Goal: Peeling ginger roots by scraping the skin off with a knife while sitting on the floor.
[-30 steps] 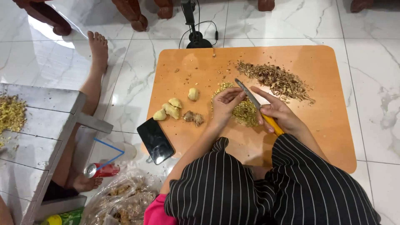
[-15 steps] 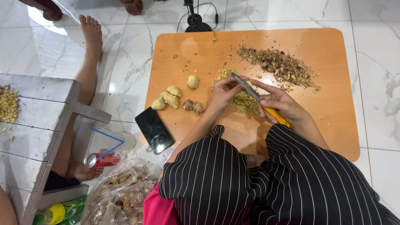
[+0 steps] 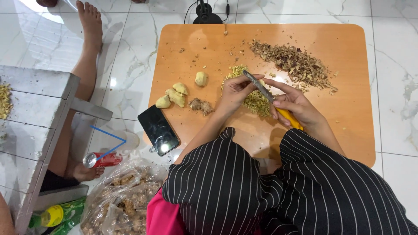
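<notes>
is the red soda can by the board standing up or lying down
Lying down. The red can rests on its side on the floor, silver top facing left, beside the plastic bag.

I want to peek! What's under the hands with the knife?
Under the left hand and right hand holding the knife lies a yellow chopped pile on the board. The pile's middle is hidden by the hands.

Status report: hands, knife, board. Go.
Right hand shut on yellow-handled knife. Left hand fingers on the blade, over chopped ginger pile. Peeled ginger pieces left, clear.
</notes>
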